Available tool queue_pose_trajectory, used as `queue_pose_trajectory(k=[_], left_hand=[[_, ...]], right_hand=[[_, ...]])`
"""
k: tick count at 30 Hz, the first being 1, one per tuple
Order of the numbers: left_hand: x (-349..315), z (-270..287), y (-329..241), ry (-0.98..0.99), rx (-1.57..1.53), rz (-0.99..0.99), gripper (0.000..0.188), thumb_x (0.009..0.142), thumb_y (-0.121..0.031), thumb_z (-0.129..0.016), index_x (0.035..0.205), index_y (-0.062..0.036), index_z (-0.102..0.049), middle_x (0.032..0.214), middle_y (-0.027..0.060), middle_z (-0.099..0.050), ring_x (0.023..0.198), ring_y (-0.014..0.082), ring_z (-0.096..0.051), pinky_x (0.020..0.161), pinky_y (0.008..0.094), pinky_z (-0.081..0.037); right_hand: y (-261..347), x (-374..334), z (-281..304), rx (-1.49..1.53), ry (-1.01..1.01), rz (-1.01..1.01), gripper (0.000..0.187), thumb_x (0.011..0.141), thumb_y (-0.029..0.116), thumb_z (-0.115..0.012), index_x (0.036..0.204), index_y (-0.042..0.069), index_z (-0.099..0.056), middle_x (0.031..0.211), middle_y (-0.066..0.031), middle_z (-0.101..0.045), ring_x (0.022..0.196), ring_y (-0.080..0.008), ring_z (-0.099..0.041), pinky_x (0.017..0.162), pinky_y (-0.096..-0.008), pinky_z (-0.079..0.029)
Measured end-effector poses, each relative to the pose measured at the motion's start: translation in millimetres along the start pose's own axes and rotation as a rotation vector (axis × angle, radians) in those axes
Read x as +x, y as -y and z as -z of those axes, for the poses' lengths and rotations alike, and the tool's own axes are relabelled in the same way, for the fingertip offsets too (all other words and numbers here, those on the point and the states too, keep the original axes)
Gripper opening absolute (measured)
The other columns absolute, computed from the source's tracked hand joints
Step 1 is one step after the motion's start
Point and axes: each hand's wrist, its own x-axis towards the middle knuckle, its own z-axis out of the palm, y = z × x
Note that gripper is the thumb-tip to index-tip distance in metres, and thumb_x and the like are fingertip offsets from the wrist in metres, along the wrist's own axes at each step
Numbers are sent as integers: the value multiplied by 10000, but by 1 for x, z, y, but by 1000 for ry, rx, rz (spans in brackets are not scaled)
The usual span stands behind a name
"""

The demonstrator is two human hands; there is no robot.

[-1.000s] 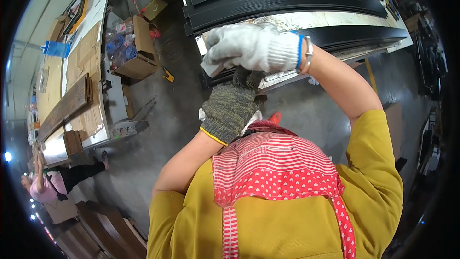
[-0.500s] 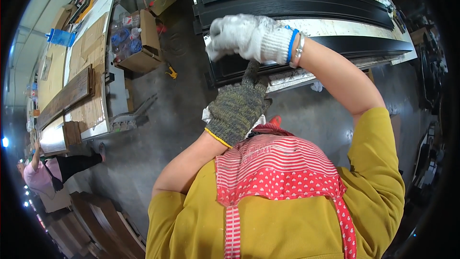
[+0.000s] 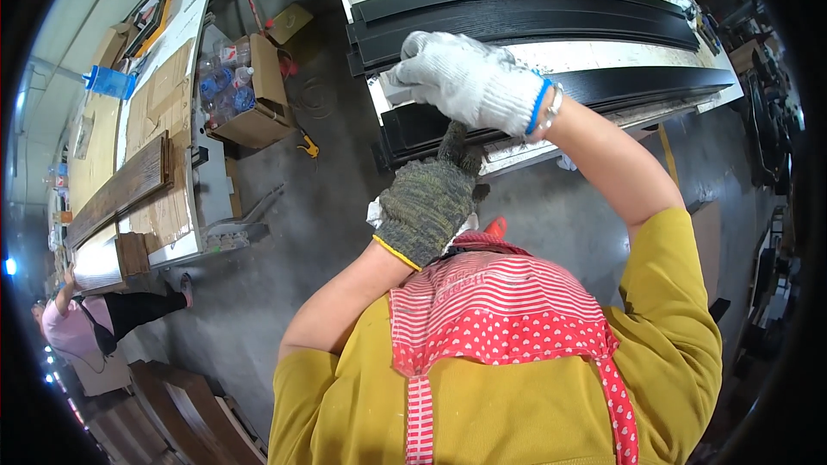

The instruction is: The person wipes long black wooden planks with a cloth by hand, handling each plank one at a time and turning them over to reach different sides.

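My left hand (image 3: 426, 207) wears a dark grey-green knit glove with a yellow cuff. One finger stretches to the near edge of a black moulded board (image 3: 620, 90); the others bend underneath. White cloth (image 3: 376, 212) pokes out on both sides of this palm, which covers most of it. Above the board's left end, my right hand (image 3: 474, 82), in a white knit glove with a blue cuff, has its fingers closed around a small pale block (image 3: 396, 90). Its exact kind is unclear. More black boards (image 3: 534, 17) lie side by side just beyond.
The boards rest on a white-topped worktable (image 3: 568, 53). Leftward, a cardboard box of plastic bottles (image 3: 267, 86) stands near a second bench (image 3: 155, 198) carrying brown planks. A person in pink (image 3: 73, 327) is at its near end. Brown panels (image 3: 189, 413) lean at lower left.
My right hand has moved slightly right and down, and the pale block in its fingers shows more plainly. My left hand keeps nearly the same place. The whole view has shifted a little.
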Motion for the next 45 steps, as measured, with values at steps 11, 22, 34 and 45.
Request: queue_pose_trajectory(k=[11,22,34,45], left_hand=[[6,20,-4,150,94,12,442,880,-358,-633,1213,-68,-618,1386,190,-538,990,343,-663,827,439,-530],[20,43,-15,-62,342,-242,384,907,-349,-643,1178,-78,-662,1254,141,-647,973,326,-668,837,433,-527],[207,30,-98,398,259,42,330,935,-377,-579,1074,-98,-686,1034,184,-684,993,392,-636,843,450,-506],[286,29,-160,659,567,-31,383,905,-428,-579,1082,-111,-699,990,220,-675,975,385,-649,863,459,-513]], right_hand=[[-23,-45,2,-1,32,-282,251,941,281,-606,992,63,-718,978,-213,-627,934,-389,-632,813,-451,-513],[-118,-140,59,-219,54,-591,299,979,312,-561,1104,83,-707,1065,-149,-637,981,-339,-641,837,-431,-532],[-181,-187,113,-157,141,-445,238,838,139,-635,1037,22,-691,971,-228,-683,970,-389,-675,831,-477,-545],[-312,-310,204,-103,56,-889,219,846,127,-690,1053,72,-737,1179,-203,-629,1070,-378,-657,901,-448,-552]])
